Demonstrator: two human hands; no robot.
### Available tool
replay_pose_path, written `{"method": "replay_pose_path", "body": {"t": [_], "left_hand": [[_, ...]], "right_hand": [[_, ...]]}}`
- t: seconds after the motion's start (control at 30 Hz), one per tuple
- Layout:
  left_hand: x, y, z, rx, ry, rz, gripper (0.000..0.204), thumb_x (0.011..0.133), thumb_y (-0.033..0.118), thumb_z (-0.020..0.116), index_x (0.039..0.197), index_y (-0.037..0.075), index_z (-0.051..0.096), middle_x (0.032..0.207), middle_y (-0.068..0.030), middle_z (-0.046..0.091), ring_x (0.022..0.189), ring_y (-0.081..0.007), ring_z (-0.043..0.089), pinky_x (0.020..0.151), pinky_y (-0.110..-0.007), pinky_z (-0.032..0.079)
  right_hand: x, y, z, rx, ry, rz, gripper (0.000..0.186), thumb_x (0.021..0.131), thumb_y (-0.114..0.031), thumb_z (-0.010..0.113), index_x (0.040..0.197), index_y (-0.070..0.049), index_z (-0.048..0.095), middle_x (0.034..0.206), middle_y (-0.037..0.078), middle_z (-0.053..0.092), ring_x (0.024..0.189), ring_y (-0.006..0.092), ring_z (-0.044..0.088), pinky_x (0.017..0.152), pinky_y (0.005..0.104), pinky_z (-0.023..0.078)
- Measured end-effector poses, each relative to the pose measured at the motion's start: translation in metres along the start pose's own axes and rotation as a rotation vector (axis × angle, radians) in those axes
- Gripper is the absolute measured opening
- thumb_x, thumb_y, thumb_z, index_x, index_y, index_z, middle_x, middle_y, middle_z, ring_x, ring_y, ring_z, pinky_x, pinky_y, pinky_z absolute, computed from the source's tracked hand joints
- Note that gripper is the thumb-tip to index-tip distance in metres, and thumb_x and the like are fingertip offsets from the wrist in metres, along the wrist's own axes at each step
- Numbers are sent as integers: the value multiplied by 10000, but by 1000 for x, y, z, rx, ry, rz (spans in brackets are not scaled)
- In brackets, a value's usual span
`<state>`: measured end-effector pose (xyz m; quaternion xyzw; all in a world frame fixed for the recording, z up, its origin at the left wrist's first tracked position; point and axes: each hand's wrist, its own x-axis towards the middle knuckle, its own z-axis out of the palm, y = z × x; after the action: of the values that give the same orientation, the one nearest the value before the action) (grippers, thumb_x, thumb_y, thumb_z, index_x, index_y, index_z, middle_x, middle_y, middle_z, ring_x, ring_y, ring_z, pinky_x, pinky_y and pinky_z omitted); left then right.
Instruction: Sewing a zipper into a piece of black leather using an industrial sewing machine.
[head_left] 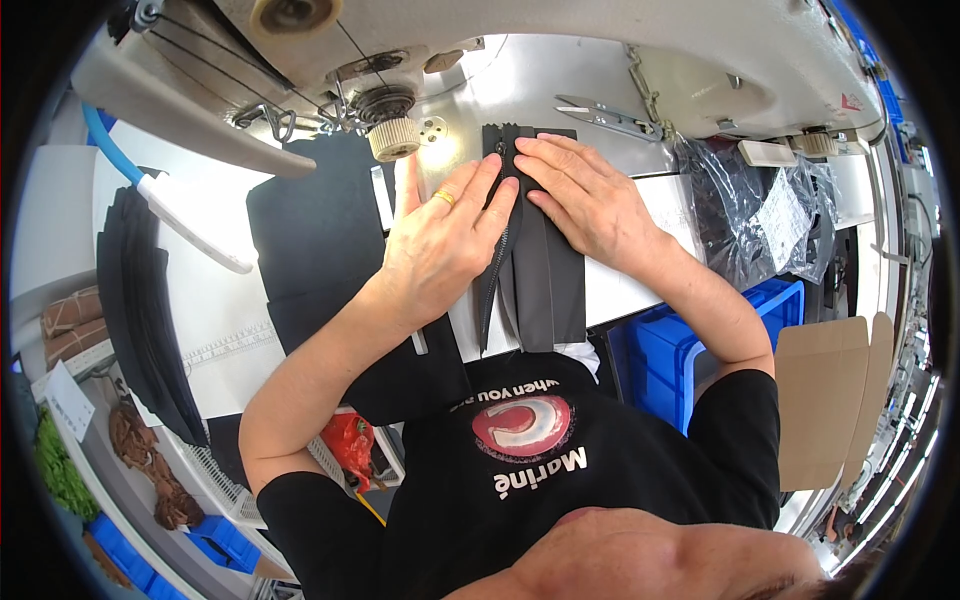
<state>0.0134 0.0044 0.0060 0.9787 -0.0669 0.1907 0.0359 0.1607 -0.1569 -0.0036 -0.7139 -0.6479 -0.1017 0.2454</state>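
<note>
The head view looked down on a sewing table, and far to the left of the fingers a stack of black fabric pieces (150, 320) lay over the table edge. Nearer, just left of the left fingers, a larger black cloth (315, 235) was spread on the white sewing table (230, 330). The left hand (440, 245) lay flat with its fingers stretched out and released, not gripping anything; a gold ring was on one finger, and the fingertips pressed on the dark grey fabric strip (545, 275) beside its zipper (497, 265). The zipper ran from under the fingertips down toward the person's body. Above the left fingers, the sewing machine (480, 40) hung over the work, with a cream ribbed knob (394, 138) close to the thumb side. The right hand (590, 205) also rested open and flat, its fingers touching the top of the same strip and meeting the left fingertips there. Beyond the right fingers lay metal thread snips (600, 115), and further right a crumpled clear plastic bag (745, 215) and a blue plastic crate (665, 350) below.
</note>
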Motion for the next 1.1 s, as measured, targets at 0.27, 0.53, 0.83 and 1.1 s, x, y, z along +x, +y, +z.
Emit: {"method": "replay_pose_path", "body": {"t": [0.27,0.53,0.83,1.1], "left_hand": [[1,-12,4,-133,5,-77,328,812,63,621,1136,102,653,1222,7,628,1086,-149,581,1058,-649,197],[5,-30,17,-241,97,-48,200,882,160,628,1068,135,700,1137,59,662,1038,-170,598,1052,-638,202],[6,-28,23,-241,218,-29,138,828,113,660,950,117,725,1049,55,675,992,-161,603,1040,-640,254],[5,-33,25,-194,139,-32,198,896,184,619,1078,165,694,1134,67,661,1062,-178,586,1042,-641,239]], "right_hand": [[10,-2,-12,71,82,-60,321,772,-80,712,1073,-7,626,1126,112,631,1027,291,616,859,354,525],[-14,-97,-16,173,-22,-338,252,672,-122,632,872,32,637,972,127,582,792,206,570,686,308,487],[10,-105,-21,76,-258,-281,366,677,-77,652,1011,70,623,1051,156,610,813,248,604,698,340,505],[-26,-84,-42,158,-3,-195,343,639,-1,657,978,34,617,1020,133,650,806,251,674,668,323,573]]}}
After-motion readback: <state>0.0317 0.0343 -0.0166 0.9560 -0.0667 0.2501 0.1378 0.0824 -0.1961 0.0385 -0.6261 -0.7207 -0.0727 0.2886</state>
